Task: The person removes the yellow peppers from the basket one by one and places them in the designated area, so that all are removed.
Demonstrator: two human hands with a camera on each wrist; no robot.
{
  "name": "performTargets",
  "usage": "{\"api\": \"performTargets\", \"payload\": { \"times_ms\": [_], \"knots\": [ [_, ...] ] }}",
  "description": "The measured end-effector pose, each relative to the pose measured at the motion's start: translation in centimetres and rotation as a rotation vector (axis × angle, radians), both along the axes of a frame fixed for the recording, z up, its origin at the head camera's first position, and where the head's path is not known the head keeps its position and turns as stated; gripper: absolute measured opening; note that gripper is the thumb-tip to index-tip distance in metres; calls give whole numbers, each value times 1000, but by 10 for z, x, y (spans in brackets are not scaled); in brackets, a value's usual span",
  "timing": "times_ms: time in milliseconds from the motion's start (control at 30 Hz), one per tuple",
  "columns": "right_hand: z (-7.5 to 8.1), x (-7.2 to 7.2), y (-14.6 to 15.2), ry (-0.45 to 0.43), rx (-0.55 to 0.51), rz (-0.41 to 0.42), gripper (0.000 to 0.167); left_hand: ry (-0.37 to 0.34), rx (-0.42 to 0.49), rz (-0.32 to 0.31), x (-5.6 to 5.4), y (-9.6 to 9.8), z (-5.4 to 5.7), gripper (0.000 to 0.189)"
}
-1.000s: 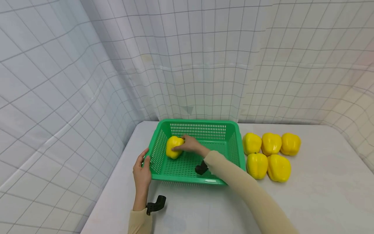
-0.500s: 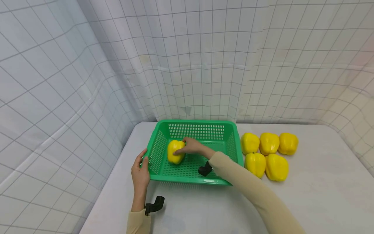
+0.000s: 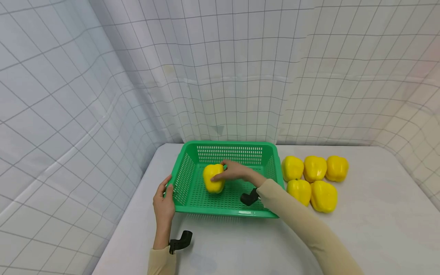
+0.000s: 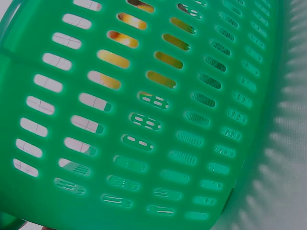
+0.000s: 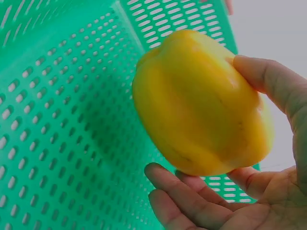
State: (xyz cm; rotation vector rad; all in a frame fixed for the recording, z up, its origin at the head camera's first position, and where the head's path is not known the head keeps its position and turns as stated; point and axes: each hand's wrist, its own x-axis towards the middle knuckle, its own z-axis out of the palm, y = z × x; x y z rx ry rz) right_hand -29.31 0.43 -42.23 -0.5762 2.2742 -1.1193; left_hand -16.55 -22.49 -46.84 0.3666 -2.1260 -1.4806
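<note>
In the head view a yellow bell pepper [image 3: 212, 180] is inside the green plastic basket [image 3: 233, 144], left of its middle. My right hand [image 3: 236, 170] holds it from the right, thumb on the near side. Seen from the right wrist, the bell pepper [image 5: 201, 105] sits between the thumb and the fingers [image 5: 192, 201], and a dark shadow falls on the basket floor. My left hand [image 3: 164, 205] grips the basket's left rim, its thumb at the inner edge. The left wrist view is mostly filled by the slotted basket wall [image 4: 29, 201], with yellow showing through.
To the right of the basket, several more yellow bell peppers [image 3: 315, 168] stand close together in two rows on the white table [image 3: 374, 198]. White gridded curtains [image 3: 233, 76] hang behind and at the sides. A black wrist mount [image 3: 182, 240] sits on each forearm.
My right hand has brought the bell pepper from near the basket's left wall rightward and slightly toward me. The left hand keeps its grip on the rim. The whole head view has shifted slightly.
</note>
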Motion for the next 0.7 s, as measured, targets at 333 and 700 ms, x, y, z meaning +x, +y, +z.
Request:
{"api": "performTargets", "payload": {
  "times_ms": [333, 700],
  "knots": [
    [13, 11, 22, -76, -144, -32, 65, -2, 15, -11, 0, 1, 0, 36],
    [19, 22, 41, -48, -209, -86, 67, -9, 37, -13, 0, 1, 0, 36]
  ]
}}
